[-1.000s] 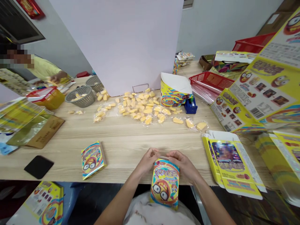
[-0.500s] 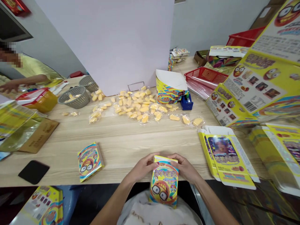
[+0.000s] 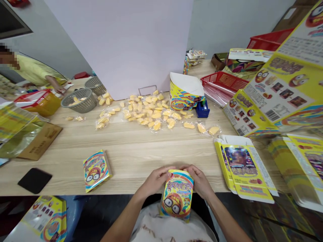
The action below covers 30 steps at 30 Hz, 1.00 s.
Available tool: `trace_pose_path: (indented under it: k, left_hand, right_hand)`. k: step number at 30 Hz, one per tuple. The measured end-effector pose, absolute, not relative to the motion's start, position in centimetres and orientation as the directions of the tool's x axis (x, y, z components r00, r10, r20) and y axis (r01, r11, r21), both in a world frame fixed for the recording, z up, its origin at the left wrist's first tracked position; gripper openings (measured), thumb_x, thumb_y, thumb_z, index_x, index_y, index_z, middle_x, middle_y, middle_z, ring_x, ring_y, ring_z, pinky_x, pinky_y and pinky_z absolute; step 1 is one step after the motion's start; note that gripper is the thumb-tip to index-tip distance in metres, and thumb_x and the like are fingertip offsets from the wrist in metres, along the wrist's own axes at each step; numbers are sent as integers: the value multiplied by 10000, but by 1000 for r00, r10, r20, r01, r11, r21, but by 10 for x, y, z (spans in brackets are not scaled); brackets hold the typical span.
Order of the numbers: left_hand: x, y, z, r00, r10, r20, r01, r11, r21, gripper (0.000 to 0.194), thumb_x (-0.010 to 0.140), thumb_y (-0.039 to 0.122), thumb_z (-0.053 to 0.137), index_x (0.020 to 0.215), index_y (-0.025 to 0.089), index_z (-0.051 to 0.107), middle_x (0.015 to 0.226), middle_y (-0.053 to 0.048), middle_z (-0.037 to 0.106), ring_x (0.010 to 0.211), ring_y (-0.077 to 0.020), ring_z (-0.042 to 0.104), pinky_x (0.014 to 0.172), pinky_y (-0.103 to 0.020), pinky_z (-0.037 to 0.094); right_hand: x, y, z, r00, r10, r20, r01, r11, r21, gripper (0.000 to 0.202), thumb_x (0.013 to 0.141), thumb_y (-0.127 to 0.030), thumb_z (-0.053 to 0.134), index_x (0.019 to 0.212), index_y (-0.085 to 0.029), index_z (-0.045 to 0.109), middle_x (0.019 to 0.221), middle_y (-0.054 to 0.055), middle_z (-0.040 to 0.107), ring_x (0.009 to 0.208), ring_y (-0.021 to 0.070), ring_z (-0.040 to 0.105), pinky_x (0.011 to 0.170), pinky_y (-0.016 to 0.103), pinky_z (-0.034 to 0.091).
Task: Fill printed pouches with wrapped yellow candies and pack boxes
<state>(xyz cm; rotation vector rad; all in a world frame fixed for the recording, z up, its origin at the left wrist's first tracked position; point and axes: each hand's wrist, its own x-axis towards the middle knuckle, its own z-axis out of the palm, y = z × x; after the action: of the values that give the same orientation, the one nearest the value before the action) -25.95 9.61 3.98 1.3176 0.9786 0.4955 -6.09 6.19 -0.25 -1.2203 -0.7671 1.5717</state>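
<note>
A bright yellow printed box (image 3: 177, 196) with a cartoon face in glasses stands upright at the table's front edge, close to my body. My left hand (image 3: 158, 179) grips its upper left side, thumb near the top corner. On the upper right side my right hand (image 3: 198, 179) has its fingers bent around the top edge; part of them is hidden behind the box. The top looks closed now. To the left, another box of the same print (image 3: 97, 171) lies on the table. A stack of flattened boxes (image 3: 243, 168) is to the right.
Wrapped yellow pieces (image 3: 148, 109) lie heaped mid-table before a white panel (image 3: 131, 43). A blue tape dispenser (image 3: 202, 109), red basket (image 3: 224, 80) and grey baskets (image 3: 82, 102) stand around them. A black flat pad (image 3: 34, 180) lies left. A co-worker (image 3: 35, 69) sits far left.
The flap at the top of the box has folded down between my hands, and my right thumb has left the front face. The co-worker's arm has moved right.
</note>
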Motion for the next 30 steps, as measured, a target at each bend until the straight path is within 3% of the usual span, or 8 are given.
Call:
trace_pose_path:
  k: [5,9,14,18,20,22,25,30]
  left_hand:
    - [-262,85,27,455,809,-372,87,376,923,455,800,392,585,1195,189,485,1085,-61,631,941,-178,590,800,-284,463]
    - [-259,77,24,402,825,-397,9,430,903,398,769,431,611,1071,189,518,998,-40,642,850,-162,600,723,-262,469]
    - [-256,83,29,350,862,-367,0,392,920,331,765,461,605,933,180,555,907,-28,648,822,-166,601,704,-258,468]
    - [-261,92,25,306,879,-366,-12,388,921,354,761,475,606,961,192,531,864,-10,642,766,-155,598,682,-253,463]
    - [-264,95,19,294,879,-376,-22,399,916,365,761,485,604,964,193,525,842,-4,639,749,-150,593,676,-250,458]
    - [-266,97,13,288,873,-392,-35,419,907,373,757,496,605,957,193,521,817,1,634,734,-148,589,663,-249,455]
    - [-266,100,6,304,863,-404,-60,441,896,387,742,510,617,940,193,514,787,2,634,706,-147,589,633,-247,446]
    - [-263,105,-3,321,851,-415,-118,471,874,409,715,527,640,929,211,493,760,4,645,673,-152,598,605,-256,435]
  right_hand:
    - [-64,59,5,-88,954,-287,-191,-299,-935,348,631,-422,755,907,-219,693,1052,72,645,967,233,577,829,345,453]
    - [-70,56,10,-112,961,-251,-141,-266,-954,310,675,-475,701,859,-226,717,1058,77,650,1037,244,566,904,369,430]
    - [-59,78,16,-119,964,-239,-50,-246,-968,342,684,-520,669,816,-211,732,1000,89,686,949,257,619,843,383,478]
    - [-6,153,26,164,965,-204,45,-214,-976,402,691,-510,669,938,-195,702,938,77,694,915,255,625,864,424,467]
    - [30,203,33,409,898,-162,71,-208,-976,413,814,-481,554,1076,-169,621,978,77,660,925,229,610,844,427,474]
    - [61,248,40,535,831,-154,68,-224,-972,360,879,-385,510,1160,-162,536,1092,80,599,931,199,596,805,410,493]
    - [87,297,46,552,801,-231,25,-293,-956,294,886,-326,520,1132,-165,533,1097,70,578,887,174,594,747,369,515]
    - [92,328,46,415,822,-389,-54,-405,-913,257,876,-310,539,1082,-158,557,1046,60,593,841,159,599,706,341,524]
